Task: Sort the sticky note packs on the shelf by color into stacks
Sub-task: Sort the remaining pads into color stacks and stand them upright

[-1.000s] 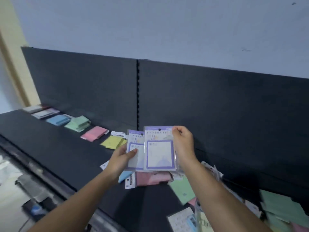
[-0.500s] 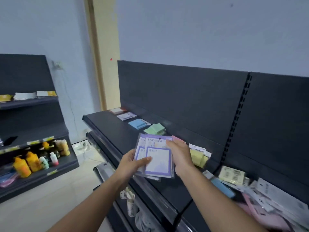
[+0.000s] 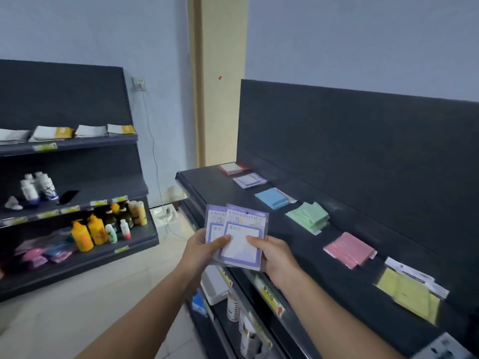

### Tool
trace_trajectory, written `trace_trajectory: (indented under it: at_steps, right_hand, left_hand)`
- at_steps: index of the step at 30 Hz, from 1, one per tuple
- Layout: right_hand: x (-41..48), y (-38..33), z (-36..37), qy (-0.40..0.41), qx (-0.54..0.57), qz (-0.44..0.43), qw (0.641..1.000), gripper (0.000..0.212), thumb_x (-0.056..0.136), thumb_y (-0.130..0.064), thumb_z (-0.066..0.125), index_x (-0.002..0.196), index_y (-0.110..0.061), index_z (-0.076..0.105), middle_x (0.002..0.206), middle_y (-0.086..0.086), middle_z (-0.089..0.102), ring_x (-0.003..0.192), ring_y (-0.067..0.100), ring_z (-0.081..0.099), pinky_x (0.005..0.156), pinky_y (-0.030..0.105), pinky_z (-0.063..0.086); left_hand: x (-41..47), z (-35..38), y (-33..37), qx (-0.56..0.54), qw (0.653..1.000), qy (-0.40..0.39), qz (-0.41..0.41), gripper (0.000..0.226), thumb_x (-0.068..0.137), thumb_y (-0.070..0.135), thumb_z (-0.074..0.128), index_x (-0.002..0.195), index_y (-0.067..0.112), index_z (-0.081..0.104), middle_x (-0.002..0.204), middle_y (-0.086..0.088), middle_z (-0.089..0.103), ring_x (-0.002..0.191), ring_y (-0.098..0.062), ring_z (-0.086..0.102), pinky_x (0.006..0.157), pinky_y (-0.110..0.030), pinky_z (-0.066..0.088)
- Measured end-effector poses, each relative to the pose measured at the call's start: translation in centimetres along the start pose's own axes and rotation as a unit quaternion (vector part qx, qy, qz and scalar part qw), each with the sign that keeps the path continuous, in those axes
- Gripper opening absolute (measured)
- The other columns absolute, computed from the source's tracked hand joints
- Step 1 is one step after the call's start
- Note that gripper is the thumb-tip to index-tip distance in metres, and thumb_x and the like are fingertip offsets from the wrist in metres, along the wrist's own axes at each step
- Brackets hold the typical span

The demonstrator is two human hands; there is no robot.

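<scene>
While both hands grip them, 2 purple-bordered packs [image 3: 237, 235] overlap, w/ clear wrap.

Right hand [image 3: 277, 255] slid down the purple packs [image 3: 237, 235].

— What's the room like from where you stand?

— Pale blue-grey walls [image 3: 77, 35], a cream pillar [image 3: 223, 73] in the corner, light tiled floor [image 3: 77, 307]. A wall socket [image 3: 139, 84] has a thin cable hanging down from it.

— Furniture?

— Dark shelving. One unit on the left [image 3: 64, 99], with booklets on top, white bottles [image 3: 39, 186] and a phone [image 3: 68, 196] on the middle tier, orange and yellow bottles [image 3: 89, 233] lower down. Another dark unit runs along the right, with a tall back panel [image 3: 363, 151].

— Light?

— Soft, even, rather dim.
</scene>
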State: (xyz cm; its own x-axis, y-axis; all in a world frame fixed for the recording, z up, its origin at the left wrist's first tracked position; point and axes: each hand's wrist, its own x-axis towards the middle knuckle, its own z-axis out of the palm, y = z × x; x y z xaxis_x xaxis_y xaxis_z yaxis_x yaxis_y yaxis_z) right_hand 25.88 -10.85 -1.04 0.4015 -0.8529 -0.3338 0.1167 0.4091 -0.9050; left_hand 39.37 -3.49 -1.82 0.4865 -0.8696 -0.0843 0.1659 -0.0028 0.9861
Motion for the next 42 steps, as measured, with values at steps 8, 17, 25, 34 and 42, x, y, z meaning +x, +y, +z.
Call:
trace_trajectory:
  at_steps: [8,17,25,34,42]
  right_hand:
    - [14.1,-3.8,4.3,0.028,0.065,0.017,0.997,0.005,0.075,0.005,0.07,0.078,0.002,0.068,0.071,0.013,0.072,0.058,0.021,0.068,0.059,0.03,0.057]
    - [25.7,-7.9,5.5,0.064,0.142,0.067,0.986,0.008,0.078,0.004,0.067,0.085,0.002,0.066,0.085,0.015,0.071,0.072,0.024,0.068,0.058,0.032,0.054]
    - [32.3,-9.0,4.3,0.132,0.206,0.066,0.967,0.005,0.082,0.002,0.064,0.087,0.001,0.063,0.101,0.02,0.066,0.085,0.031,0.065,0.082,0.043,0.051]
    - [39.3,-8.1,5.5,0.369,0.113,-0.019,0.922,0.003,0.084,-0.003,0.065,0.081,-0.002,0.064,0.099,0.021,0.068,0.085,0.031,0.065,0.08,0.041,0.052]
    - [41.4,-6.8,7.3,0.513,-0.095,-0.028,0.853,0.014,0.084,-0.012,0.059,0.092,-0.003,0.067,0.093,0.013,0.069,0.08,0.024,0.063,0.066,0.03,0.052]
  left_hand:
    - [14.6,-2.2,2.0,0.013,1.0,0.0,-0.015,0.029,0.083,0.016,0.068,0.111,0.01,0.061,0.102,-0.006,0.072,0.085,-0.02,0.071,0.064,-0.03,0.056]
    - [28.0,-1.5,3.6,0.044,0.998,-0.021,-0.036,0.017,0.083,0.012,0.068,0.099,0.014,0.064,0.093,-0.002,0.074,0.076,-0.016,0.072,0.056,-0.023,0.054]
    - [38.0,1.4,2.6,0.03,0.99,-0.098,-0.099,0.015,0.093,0.017,0.053,0.106,0.011,0.057,0.099,-0.009,0.072,0.081,-0.022,0.07,0.065,-0.03,0.054]
    - [46.9,4.9,0.3,0.157,0.97,-0.184,-0.036,0.015,0.095,0.012,0.042,0.105,0.014,0.053,0.102,-0.004,0.066,0.089,-0.019,0.064,0.073,-0.033,0.051]
    - [49.5,5.6,-1.8,0.527,0.812,-0.217,0.126,0.037,0.098,0.031,0.035,0.122,0.01,0.054,0.13,-0.015,0.041,0.121,-0.031,0.035,0.101,-0.033,0.026]
